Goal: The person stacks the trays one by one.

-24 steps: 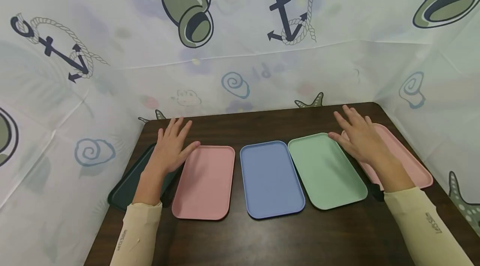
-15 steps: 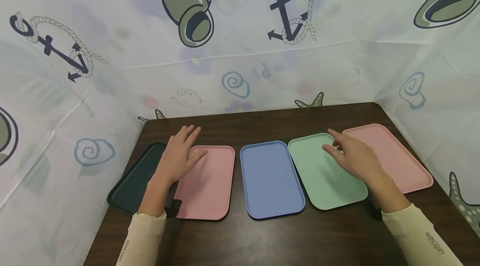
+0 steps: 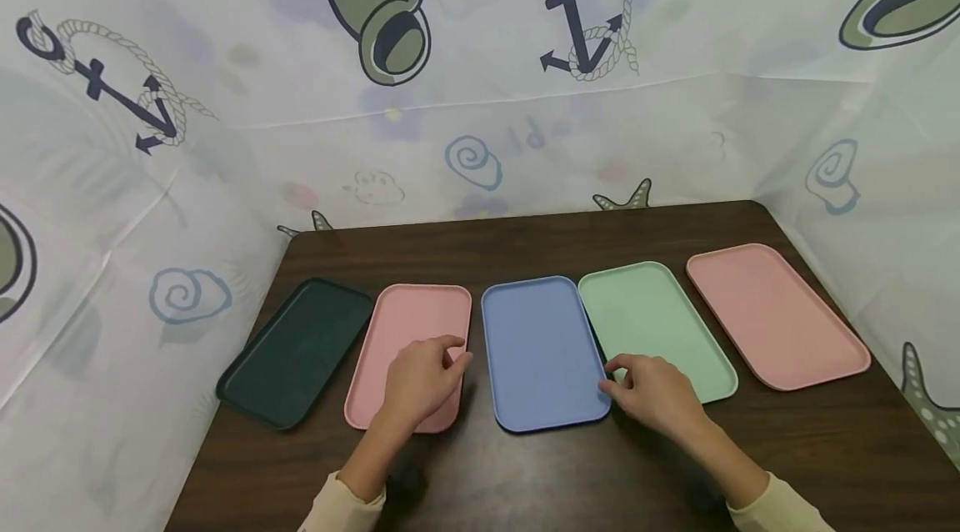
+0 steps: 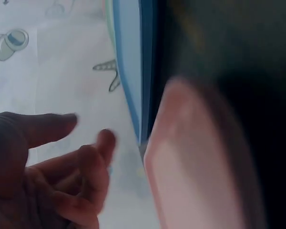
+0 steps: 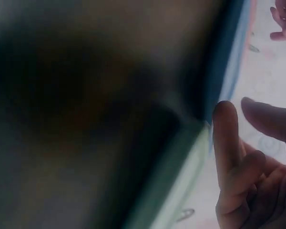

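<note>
Drawn inward and nearer since the earlier frames, a person's left hand (image 3: pixel 422 379) hangs over a pink tray (image 3: pixel 412 315), the right hand (image 3: pixel 654 392) beside a blue tray's (image 3: pixel 543 353) right edge, fingers loosely bent and gripping nothing. Five smooth, round-cornered trays, including a pale green tray (image 3: pixel 652 311), a dark green tray (image 3: pixel 296 353) and a second pink tray (image 3: pixel 776 315), line a wood-grain table (image 3: pixel 540 486). Faint lettering, a "d" legible, marks the wrinkled, anchor-printed fabric (image 3: pixel 480 23).

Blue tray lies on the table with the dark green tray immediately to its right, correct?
Not quite: the head view shows the light green tray immediately to the right of the blue tray, which does lie on the table.
</note>
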Demonstrator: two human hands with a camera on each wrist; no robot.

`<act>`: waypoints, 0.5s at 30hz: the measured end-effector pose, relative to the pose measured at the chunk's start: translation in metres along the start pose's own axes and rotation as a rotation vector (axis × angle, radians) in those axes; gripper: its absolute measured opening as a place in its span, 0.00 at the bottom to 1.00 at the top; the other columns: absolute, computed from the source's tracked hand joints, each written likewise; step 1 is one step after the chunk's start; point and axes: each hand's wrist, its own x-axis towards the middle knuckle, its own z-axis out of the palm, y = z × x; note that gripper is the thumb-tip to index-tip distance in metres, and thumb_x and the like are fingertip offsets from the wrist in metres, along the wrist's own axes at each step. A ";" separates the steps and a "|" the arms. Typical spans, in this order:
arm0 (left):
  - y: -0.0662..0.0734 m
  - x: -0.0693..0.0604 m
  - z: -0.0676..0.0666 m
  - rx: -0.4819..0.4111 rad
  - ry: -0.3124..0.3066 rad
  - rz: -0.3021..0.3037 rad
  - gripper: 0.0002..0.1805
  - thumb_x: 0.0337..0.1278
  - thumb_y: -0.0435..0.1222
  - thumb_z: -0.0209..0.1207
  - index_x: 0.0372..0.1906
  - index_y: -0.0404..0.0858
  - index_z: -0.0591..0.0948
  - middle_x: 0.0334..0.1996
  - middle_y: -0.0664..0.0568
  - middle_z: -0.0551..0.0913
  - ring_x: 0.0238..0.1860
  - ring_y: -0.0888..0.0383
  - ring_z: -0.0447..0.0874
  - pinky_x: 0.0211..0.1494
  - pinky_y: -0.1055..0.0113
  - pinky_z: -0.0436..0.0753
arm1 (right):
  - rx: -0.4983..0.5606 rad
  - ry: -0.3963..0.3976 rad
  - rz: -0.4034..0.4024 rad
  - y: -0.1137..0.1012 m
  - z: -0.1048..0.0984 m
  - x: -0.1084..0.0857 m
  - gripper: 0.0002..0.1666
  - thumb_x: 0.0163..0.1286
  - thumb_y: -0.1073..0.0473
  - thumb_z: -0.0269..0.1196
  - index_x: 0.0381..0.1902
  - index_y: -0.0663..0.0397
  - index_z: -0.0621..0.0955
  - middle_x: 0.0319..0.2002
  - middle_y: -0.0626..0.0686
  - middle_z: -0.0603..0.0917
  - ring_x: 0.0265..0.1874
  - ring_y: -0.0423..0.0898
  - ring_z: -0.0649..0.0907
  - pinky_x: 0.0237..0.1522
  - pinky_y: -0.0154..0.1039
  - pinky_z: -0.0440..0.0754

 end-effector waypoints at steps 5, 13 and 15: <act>0.010 -0.008 0.016 0.014 -0.077 -0.010 0.12 0.57 0.45 0.66 0.40 0.43 0.90 0.15 0.66 0.76 0.21 0.63 0.75 0.22 0.66 0.73 | -0.017 0.036 0.034 -0.002 0.011 -0.003 0.11 0.58 0.54 0.72 0.37 0.51 0.86 0.15 0.40 0.73 0.15 0.39 0.71 0.17 0.39 0.68; 0.016 -0.010 0.032 -0.020 -0.125 -0.092 0.16 0.54 0.47 0.67 0.41 0.41 0.90 0.24 0.55 0.85 0.27 0.56 0.81 0.26 0.61 0.76 | -0.036 0.068 0.057 -0.007 0.017 -0.001 0.12 0.55 0.55 0.73 0.35 0.53 0.85 0.15 0.41 0.76 0.16 0.39 0.74 0.17 0.40 0.70; 0.017 -0.010 0.037 -0.013 -0.115 -0.101 0.16 0.52 0.47 0.68 0.40 0.41 0.90 0.30 0.51 0.88 0.32 0.52 0.85 0.29 0.58 0.79 | -0.050 0.078 0.058 -0.008 0.018 -0.001 0.12 0.54 0.55 0.73 0.35 0.54 0.85 0.15 0.41 0.76 0.16 0.39 0.74 0.17 0.40 0.70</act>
